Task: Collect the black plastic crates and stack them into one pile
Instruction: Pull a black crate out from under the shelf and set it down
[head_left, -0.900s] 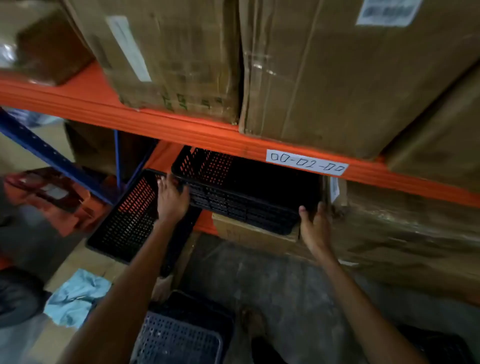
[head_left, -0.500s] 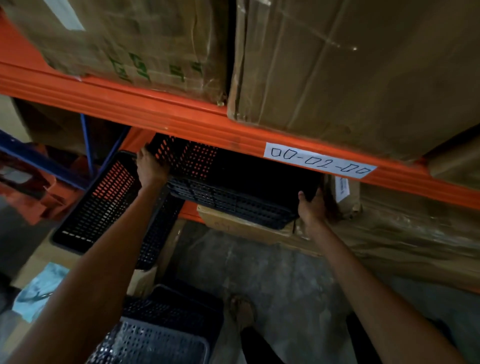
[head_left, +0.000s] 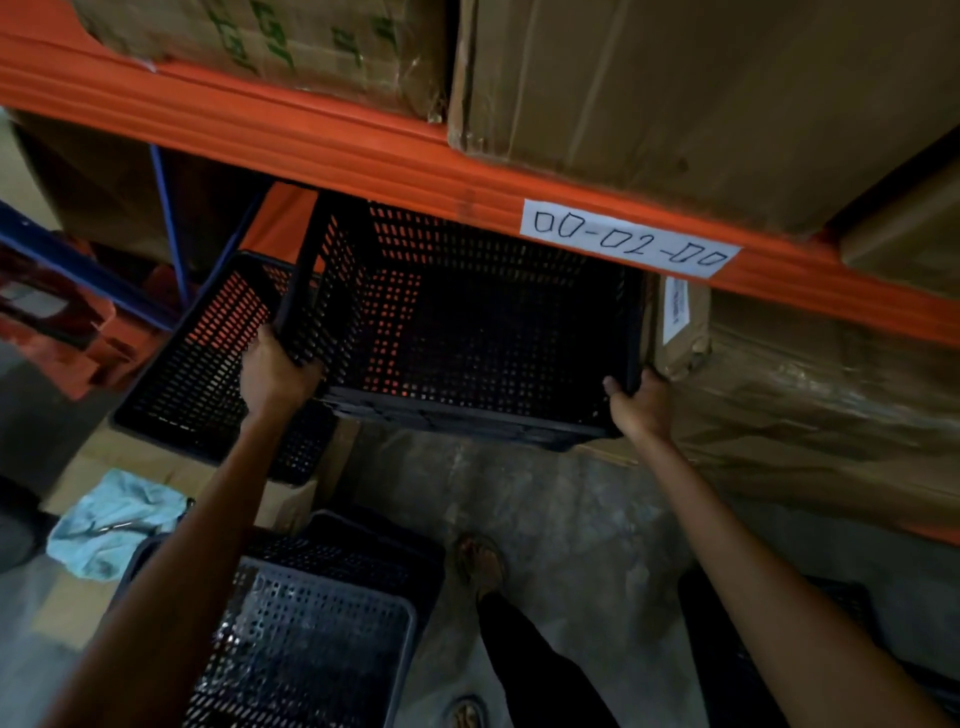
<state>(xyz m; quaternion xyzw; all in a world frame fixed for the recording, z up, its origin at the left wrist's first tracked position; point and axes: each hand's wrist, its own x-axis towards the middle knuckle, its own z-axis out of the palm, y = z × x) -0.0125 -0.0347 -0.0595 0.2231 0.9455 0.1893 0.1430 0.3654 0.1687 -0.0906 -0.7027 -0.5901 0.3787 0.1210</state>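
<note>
A black perforated plastic crate (head_left: 483, 332) sits tilted toward me under the orange shelf beam, its open inside facing me. My left hand (head_left: 272, 374) grips its near left corner. My right hand (head_left: 641, 402) grips its near right corner. A second black crate (head_left: 192, 364) lies to the left on a cardboard box, partly behind my left arm. Another black crate (head_left: 322, 623) stands on the floor below my left arm, with a grey perforated one inside or on top of it.
The orange beam (head_left: 363, 150) with a white label (head_left: 628, 241) runs just above the crate. Cardboard boxes (head_left: 701, 104) fill the upper shelf, and wrapped boxes (head_left: 810, 400) stand at right. A blue cloth (head_left: 114, 519) lies at left. A foot (head_left: 480, 564) is on the concrete floor.
Both hands have pulled the crate out from under the beam and tipped its front edge down, so its inside now faces me. The left hand shifted from the rim's top to the corner.
</note>
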